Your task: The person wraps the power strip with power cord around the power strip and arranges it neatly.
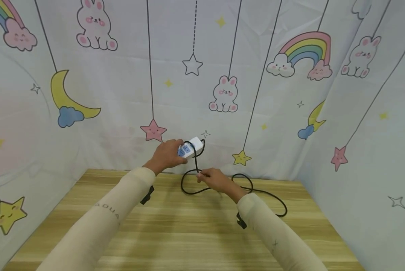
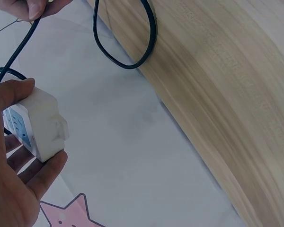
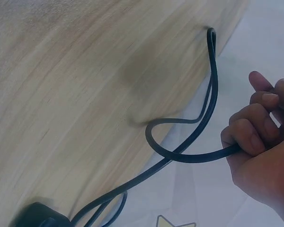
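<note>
A white power strip (image 1: 196, 144) with blue sockets is held up above the table's far edge by my left hand (image 1: 168, 153). In the left wrist view, the thumb lies on one side of the strip (image 2: 42, 123) and the fingers curl under the other. Its black cord (image 1: 196, 162) loops across the strip's face and runs down to my right hand (image 1: 216, 180). There the fingers curl round the cord, as the right wrist view shows at the right hand (image 3: 260, 132). The rest of the cord (image 3: 146, 174) hangs and lies in loose loops.
The wood-grain table (image 1: 189, 233) ends at a white curtain (image 1: 121, 94) printed with rabbits, stars and rainbows, which also closes both sides. Cord loops spread over the table's back right. A black object (image 3: 40, 216) sits at the cord's lower end in the right wrist view.
</note>
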Demonstrator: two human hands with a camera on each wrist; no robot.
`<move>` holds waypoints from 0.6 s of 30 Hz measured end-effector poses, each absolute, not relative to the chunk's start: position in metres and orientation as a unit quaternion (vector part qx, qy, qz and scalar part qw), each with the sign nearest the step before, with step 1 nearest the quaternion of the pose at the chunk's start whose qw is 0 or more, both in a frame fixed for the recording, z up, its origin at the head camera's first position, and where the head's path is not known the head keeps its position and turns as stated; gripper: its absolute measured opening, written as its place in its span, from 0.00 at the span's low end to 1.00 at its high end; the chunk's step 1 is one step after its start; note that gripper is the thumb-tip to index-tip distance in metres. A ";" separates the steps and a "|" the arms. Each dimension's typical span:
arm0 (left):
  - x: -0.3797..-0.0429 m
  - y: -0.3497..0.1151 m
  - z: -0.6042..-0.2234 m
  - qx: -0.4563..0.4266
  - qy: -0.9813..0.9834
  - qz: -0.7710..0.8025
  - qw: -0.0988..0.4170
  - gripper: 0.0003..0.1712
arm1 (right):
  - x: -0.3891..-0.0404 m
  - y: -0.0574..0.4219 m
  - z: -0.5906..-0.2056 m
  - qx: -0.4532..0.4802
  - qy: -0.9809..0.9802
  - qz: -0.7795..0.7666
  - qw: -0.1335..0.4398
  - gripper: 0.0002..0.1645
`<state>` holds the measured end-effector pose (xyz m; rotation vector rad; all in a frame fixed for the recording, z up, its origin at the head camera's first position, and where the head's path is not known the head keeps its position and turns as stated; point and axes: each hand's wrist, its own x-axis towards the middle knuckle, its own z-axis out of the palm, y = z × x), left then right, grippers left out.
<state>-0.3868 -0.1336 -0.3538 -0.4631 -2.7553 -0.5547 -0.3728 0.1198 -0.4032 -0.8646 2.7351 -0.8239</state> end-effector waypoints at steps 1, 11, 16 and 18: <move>-0.387 -0.135 -0.353 -0.160 -0.957 -0.192 0.146 0.42 | -0.372 0.120 -0.404 -0.285 0.915 -0.272 0.086 0.29; -0.386 -0.139 -0.349 -0.173 -0.959 -0.194 0.113 0.42 | -0.385 0.123 -0.407 -0.275 0.928 -0.218 0.129 0.23; -0.382 -0.138 -0.342 -0.200 -0.954 -0.207 0.087 0.40 | -0.427 0.134 -0.440 -0.252 0.930 -0.236 0.125 0.23; -0.380 -0.137 -0.339 -0.212 -0.951 -0.209 0.077 0.40 | -0.433 0.139 -0.448 -0.246 0.929 -0.252 0.115 0.26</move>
